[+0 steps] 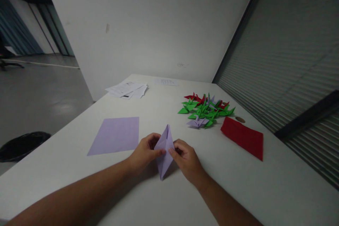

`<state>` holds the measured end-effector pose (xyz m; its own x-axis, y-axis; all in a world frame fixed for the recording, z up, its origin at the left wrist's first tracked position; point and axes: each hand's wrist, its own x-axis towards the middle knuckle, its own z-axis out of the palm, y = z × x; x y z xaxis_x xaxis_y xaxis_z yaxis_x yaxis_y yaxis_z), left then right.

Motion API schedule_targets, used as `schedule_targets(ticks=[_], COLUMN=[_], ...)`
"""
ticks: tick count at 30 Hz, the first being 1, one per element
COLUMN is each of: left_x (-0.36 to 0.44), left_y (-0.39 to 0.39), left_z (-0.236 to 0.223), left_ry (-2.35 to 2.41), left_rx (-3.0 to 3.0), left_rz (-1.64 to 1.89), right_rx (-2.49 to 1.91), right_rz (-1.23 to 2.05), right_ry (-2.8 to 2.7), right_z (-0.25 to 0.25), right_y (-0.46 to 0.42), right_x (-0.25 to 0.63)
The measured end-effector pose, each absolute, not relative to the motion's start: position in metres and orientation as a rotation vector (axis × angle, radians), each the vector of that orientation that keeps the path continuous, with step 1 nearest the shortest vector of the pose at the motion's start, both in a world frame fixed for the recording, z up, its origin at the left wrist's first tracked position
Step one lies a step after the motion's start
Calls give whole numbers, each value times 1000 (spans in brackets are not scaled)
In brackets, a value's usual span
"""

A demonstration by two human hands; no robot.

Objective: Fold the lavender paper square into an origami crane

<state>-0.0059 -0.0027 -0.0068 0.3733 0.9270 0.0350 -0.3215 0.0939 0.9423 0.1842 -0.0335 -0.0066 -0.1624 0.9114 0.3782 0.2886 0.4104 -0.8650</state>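
Observation:
A lilac paper fold, diamond-shaped with points toward and away from me, stands on the white table. My left hand pinches its left side with thumb and fingers. My right hand pinches its right side, fingertips meeting the left hand's near the middle. Both hands rest on the table.
A flat lilac sheet lies to the left. A red paper stack lies to the right. Behind it sits a heap of folded green, red and lilac paper cranes. White printed papers lie at the far edge. A black bin stands on the floor at left.

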Motion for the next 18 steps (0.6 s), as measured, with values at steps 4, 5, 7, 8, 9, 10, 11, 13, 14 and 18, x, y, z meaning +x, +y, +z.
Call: schedule_targets(ticks=[4,5,7,8,9,10,11,13,14,18], left_x=[-7,-7,-7,-7,-7,-7,-6,-6,-6,-6], left_y=[-2,-2,-1,-1,-1,-1,0,0,0,0], left_z=[-9,-10,-11,-12,-12,-12,-12,-12,-12,-13], left_ry=[699,702,714,722,729,734,737,740,741,744], left_rx=[1113,1121,1133,1139,1142,1143,1143,1146,1152,1188], left_rz=[1029,1024,1028,1033,1037,1040,1041,1035,1031,1032], right_rx=[-974,-961,-933,-919,-907,-898,-892,-898,-908,-954], right_rz=[843,862,902,926,950,974,995,1027,1036,1037], right_ry=[-1651,-1640,-1627,-1623,-1617,-1610,-1603,-1595,-1595,-1596], right_z=[-1,-1,0,-1,-1,-2,-2,-2,-2,-1], right_y=[-34,-34,-34,-34,-34,-34,-34,-34,-35,-35], right_x=[183,183,183,183,182,182,182,182,182,181])
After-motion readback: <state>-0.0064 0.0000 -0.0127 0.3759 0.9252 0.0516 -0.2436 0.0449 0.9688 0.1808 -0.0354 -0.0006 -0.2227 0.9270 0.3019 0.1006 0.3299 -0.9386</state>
